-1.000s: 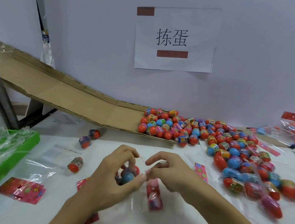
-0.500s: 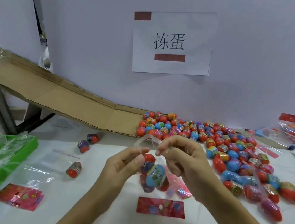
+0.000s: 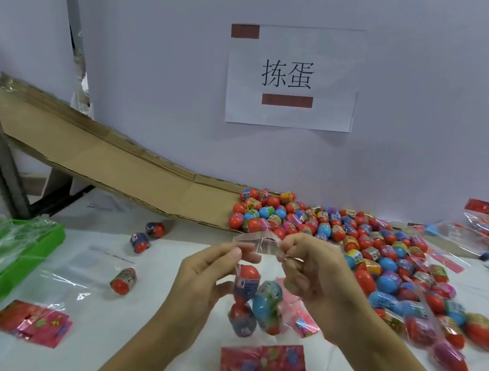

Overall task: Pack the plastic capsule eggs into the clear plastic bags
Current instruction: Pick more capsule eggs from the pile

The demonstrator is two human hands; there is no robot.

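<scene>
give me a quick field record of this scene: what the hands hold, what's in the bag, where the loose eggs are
left hand: pinches the top of the clear plastic bag, held above the table
right hand: pinches the same top edge
bag contents: capsule eggs, one blue egg and red-capped ones
egg pile: at the foot of the cardboard ramp, spreading right
stray eggs: three on the table left of the hands, one being the lone egg
green tray: far left, holding clear bags

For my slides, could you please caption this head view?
Both hands, left hand and right hand, pinch the top of a clear bag holding capsule eggs.
</scene>
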